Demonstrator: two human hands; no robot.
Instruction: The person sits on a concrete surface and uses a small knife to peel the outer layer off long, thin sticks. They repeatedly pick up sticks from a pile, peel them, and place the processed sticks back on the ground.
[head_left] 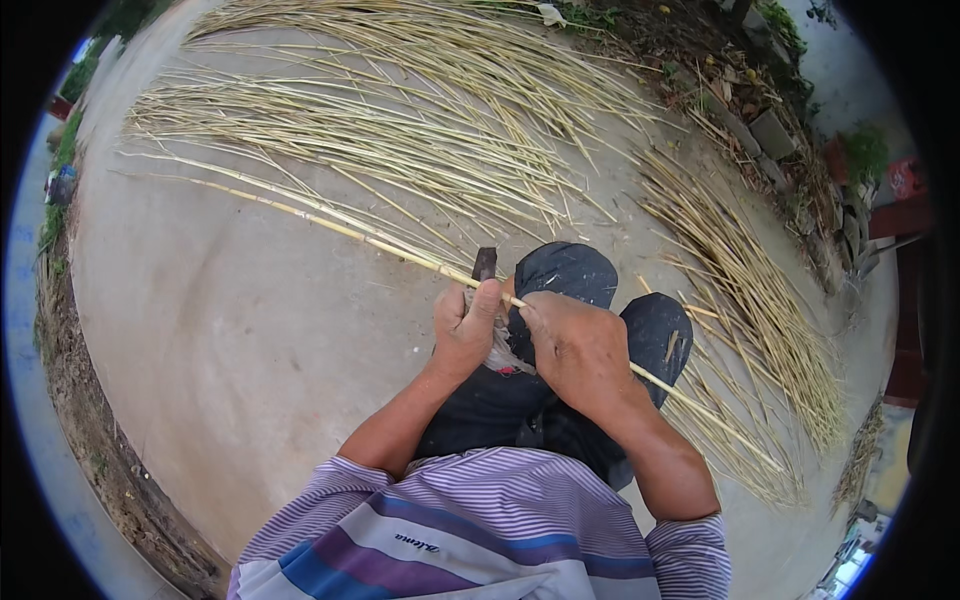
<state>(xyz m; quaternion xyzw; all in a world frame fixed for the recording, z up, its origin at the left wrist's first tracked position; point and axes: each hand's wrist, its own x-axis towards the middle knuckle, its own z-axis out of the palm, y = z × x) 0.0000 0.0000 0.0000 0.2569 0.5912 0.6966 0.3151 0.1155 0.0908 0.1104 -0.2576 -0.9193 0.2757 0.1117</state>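
A long, thin yellow cane (345,229) runs slantwise from the far left, over my left hand and through my right, and its end comes out past my right knee. My left hand (466,328) is closed at the cane, thumb up along it. A short dark blade (485,263) sticks up just beyond that thumb; its handle is hidden, so I cannot tell what holds it. My right hand (578,345) is closed around the cane right beside it, knuckles up. Whitish wrapping (502,347) shows between my hands, above my dark trousers.
Two broad layers of loose canes (350,130) lie on the concrete ground (250,340) ahead and to the left. Another bundle of browner canes (745,290) lies to the right, with stripped pieces near my right knee (660,335). Bricks and debris (770,135) line the far right edge.
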